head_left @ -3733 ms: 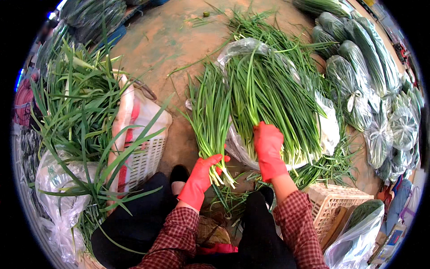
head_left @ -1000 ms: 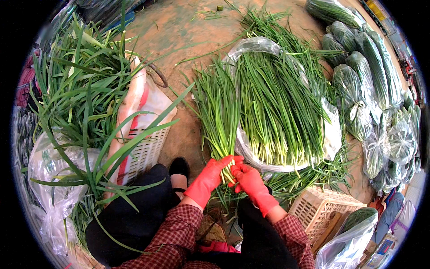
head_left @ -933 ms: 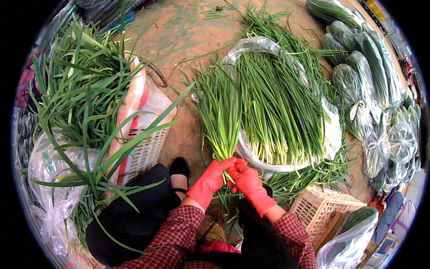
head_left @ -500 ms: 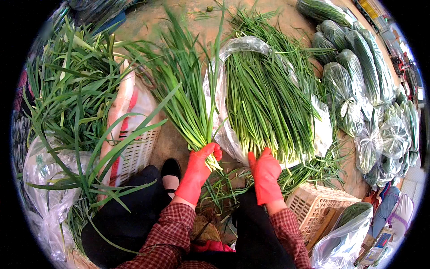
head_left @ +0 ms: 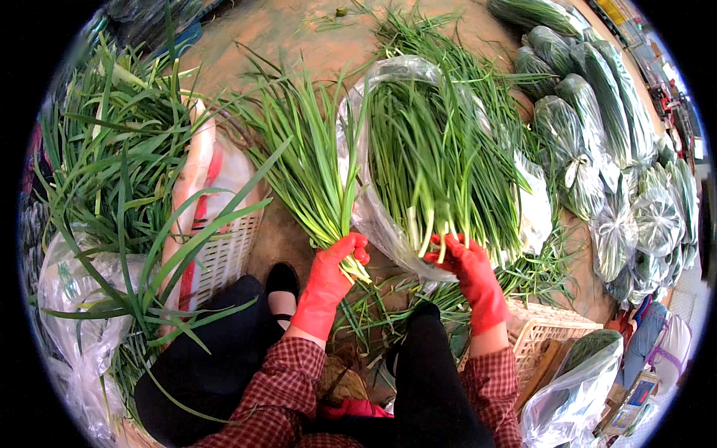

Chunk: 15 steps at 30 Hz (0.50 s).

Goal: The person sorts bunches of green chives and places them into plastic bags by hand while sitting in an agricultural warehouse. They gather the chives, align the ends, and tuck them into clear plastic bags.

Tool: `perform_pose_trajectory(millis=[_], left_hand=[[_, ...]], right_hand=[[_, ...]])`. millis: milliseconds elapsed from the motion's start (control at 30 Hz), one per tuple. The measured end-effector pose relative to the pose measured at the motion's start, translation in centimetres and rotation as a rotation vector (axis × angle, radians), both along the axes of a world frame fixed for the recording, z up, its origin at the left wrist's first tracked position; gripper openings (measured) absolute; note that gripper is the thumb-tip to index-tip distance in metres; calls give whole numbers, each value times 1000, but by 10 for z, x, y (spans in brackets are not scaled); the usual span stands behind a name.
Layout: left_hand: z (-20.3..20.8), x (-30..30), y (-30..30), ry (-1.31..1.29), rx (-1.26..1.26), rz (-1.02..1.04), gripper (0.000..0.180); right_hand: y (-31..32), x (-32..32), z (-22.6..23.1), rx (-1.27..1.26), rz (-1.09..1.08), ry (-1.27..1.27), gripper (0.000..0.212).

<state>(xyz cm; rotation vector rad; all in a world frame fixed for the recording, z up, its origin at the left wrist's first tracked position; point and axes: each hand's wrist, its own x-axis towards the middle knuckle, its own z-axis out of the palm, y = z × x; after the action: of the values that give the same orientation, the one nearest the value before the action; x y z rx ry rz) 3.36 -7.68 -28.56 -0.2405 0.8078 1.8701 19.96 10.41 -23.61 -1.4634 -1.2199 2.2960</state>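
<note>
My left hand (head_left: 333,270), in a red rubber glove, is closed around the pale lower ends of a bunch of garlic chives (head_left: 310,172), whose long leaves fan up and away to the left. At the near rim of an open clear plastic bag (head_left: 357,190), my gloved right hand (head_left: 467,272) has its fingers curled around the white ends of a few chive stalks (head_left: 426,220). These stalks lie over the thick pile of chives (head_left: 485,172) inside the bag. Part of their grip is hidden by overlapping leaves.
Left stands a white plastic basket (head_left: 233,250) heaped with loose, leafy chives (head_left: 112,149). Several filled, tied bags (head_left: 590,149) line the right side. A cream crate (head_left: 549,325) and another clear bag (head_left: 575,388) sit near right. Loose leaves litter the brown floor (head_left: 276,37).
My right hand has turned and shifted right, and its fingers now grasp a few stalks above the bag. The left hand's bunch has settled, its leaves less upright.
</note>
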Motion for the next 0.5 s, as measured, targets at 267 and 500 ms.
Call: perform_pose_trajectory(millis=[267, 500], left_hand=[[-21, -1, -10, -108, -199, -61, 28], [-13, 4, -4, -51, -254, -76, 32]], right_hand=[[-3, -16, -37, -303, -51, -19, 33], [-44, -50, -46, 259, 303, -597, 52]])
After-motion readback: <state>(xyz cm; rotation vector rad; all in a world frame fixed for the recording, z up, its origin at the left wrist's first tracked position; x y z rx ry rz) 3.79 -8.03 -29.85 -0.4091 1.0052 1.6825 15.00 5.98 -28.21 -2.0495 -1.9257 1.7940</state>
